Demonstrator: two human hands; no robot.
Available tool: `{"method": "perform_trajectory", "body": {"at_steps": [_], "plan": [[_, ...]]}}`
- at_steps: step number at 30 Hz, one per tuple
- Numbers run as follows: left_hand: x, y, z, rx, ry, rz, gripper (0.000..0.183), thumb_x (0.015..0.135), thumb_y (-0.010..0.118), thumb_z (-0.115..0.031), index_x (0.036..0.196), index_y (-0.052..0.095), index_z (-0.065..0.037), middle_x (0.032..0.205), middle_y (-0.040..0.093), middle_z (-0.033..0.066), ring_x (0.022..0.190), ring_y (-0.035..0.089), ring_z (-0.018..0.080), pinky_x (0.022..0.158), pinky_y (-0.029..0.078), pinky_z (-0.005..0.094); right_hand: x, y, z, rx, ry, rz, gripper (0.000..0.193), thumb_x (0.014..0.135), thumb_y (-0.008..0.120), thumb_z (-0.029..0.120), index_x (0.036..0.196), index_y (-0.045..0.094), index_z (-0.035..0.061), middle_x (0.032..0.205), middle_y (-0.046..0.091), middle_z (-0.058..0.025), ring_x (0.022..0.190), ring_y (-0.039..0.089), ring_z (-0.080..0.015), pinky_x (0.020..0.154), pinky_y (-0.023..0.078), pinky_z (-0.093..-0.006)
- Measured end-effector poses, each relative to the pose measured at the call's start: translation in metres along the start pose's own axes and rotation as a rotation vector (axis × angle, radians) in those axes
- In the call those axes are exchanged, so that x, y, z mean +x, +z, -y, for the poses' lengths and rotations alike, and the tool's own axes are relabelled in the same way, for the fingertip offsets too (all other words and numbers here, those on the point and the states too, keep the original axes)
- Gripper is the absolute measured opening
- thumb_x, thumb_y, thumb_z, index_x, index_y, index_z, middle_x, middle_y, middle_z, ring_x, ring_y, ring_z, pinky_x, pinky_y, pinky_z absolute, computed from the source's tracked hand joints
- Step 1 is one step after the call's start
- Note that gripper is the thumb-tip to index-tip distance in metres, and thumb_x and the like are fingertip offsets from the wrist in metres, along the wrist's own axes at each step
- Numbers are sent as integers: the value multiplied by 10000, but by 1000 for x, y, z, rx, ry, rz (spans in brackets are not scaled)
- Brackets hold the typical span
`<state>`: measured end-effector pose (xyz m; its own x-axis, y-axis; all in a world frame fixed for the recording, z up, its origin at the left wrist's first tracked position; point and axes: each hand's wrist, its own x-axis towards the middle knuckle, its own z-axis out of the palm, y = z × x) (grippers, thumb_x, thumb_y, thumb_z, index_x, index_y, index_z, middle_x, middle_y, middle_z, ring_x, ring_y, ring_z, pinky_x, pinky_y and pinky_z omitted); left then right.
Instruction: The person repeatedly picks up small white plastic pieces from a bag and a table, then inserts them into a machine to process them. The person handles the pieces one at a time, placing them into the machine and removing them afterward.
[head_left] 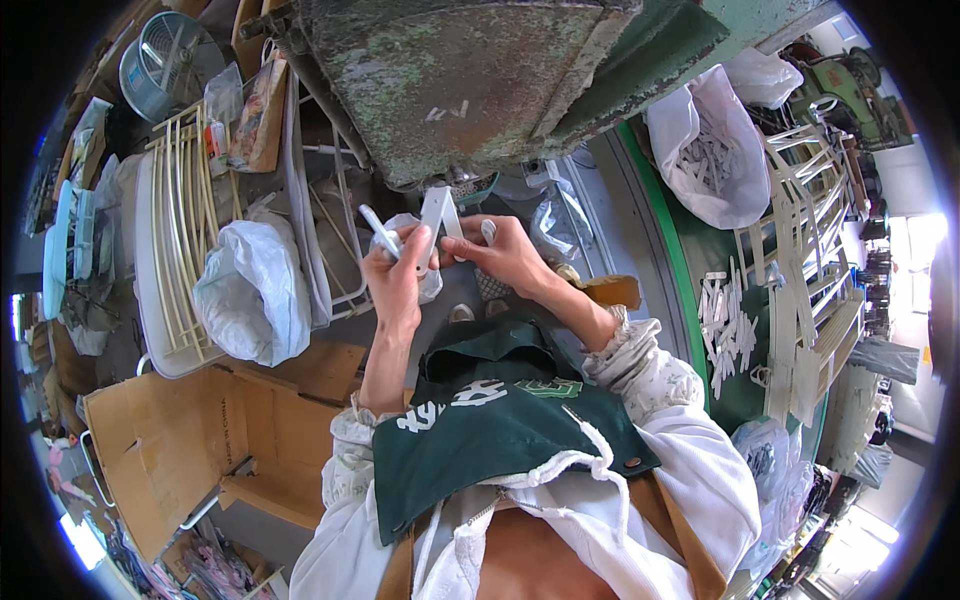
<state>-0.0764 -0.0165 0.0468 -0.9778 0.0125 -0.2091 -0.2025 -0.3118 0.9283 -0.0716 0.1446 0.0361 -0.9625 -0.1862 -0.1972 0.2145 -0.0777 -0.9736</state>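
In front of the machine, my left hand [398,287] is closed round white flat strips. One wide strip [432,222], with small holes in it, rises between thumb and fingers. Another white strip [380,230] sticks out at the upper left of the same hand. My right hand [508,258] pinches a second white strip [452,222] that meets the wide one at its top in a narrow upside-down V. A small white rounded end [488,232] shows by the right fingers; what it belongs to is hidden. Both hands are close together, nearly touching.
A worn green machine [440,90] overhangs just beyond my hands. At left are a tray [150,260] of long cream rods, a white plastic bag [255,290] and an open cardboard box [170,440]. At right, a green table [690,290] bears loose white strips [725,325] and a sack [710,150].
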Motion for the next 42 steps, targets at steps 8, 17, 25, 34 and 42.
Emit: {"method": "perform_trajectory", "body": {"at_steps": [8, 17, 25, 34, 42], "plan": [[22, 3, -2, 186, -42, -20, 189, 841, 675, -137, 900, 668, 43, 624, 551, -12, 551, 467, 42, 507, 335, 190, -6, 0, 17, -30, 151, -52, 224, 907, 601, 217, 851, 668, 11, 627, 595, 6, 496, 418, -21, 439, 295, -192], [23, -6, 3, 13, -72, -94, 97, 779, 727, -92, 802, 669, -19, 578, 542, -17, 476, 431, 27, 445, 246, 181, -9, -17, 29, -117, 141, 9, 256, 925, 565, 220, 866, 656, -12, 594, 568, 0, 498, 437, -41, 441, 309, -201], [20, -8, 8, -64, -67, -125, 115, 758, 738, -89, 818, 670, -20, 573, 538, -9, 448, 428, 41, 415, 234, 185, -8, -17, 31, -50, 147, 32, 251, 912, 575, 222, 858, 656, -9, 581, 542, 7, 488, 421, -43, 430, 291, -205], [16, -9, -14, 65, -41, -22, 145, 827, 701, -145, 878, 686, -9, 609, 576, -5, 502, 450, 25, 447, 255, 174, -8, -19, 31, -50, 26, -28, 257, 900, 600, 240, 847, 646, -7, 610, 541, -7, 524, 441, -45, 443, 294, -190], [-18, -69, 21, -53, -97, -100, 219, 888, 647, -201, 843, 640, 14, 544, 425, -48, 441, 343, 19, 399, 203, 197, -63, -220, 71, 139, -202, -915, 153, 820, 633, 154, 831, 684, 11, 625, 553, -18, 492, 440, -84, 418, 290, -224]]}}
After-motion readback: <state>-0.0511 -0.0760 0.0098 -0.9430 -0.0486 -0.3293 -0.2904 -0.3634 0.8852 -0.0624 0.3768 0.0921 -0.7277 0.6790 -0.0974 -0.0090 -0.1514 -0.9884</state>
